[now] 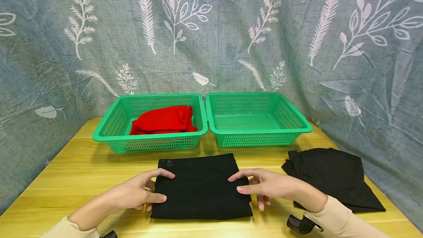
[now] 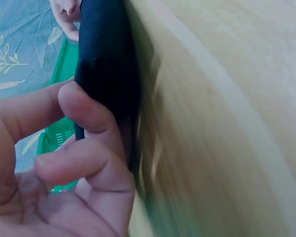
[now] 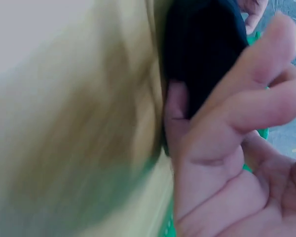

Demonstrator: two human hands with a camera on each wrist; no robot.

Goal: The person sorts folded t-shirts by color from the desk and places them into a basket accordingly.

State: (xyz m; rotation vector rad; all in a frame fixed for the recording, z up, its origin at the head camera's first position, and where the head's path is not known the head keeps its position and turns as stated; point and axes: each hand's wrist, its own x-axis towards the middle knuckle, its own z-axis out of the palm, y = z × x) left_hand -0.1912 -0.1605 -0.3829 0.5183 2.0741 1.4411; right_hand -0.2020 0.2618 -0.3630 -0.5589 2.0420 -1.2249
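Observation:
A folded black cloth (image 1: 201,190), roughly rectangular with a faint grey mark in its far left corner, lies on the table between both hands. My left hand (image 1: 137,192) holds its left edge, thumb and index finger on top. In the left wrist view, the other fingers of that hand (image 2: 84,163) are bent, and one reaches under the cloth (image 2: 108,59). At the opposite edge, my right hand (image 1: 264,186) grips in a similar way. The right wrist view shows one of its fingers (image 3: 177,101) tucked beneath the cloth (image 3: 202,49).
Two green plastic baskets stand side by side at the back. The left basket (image 1: 152,150) contains a red cloth (image 1: 165,120); the right basket (image 1: 257,140) shows its bare mesh floor. Another black cloth (image 1: 330,179) lies loosely at the right, behind my right forearm. A patterned curtain (image 1: 224,32) backs the wooden table (image 1: 82,172).

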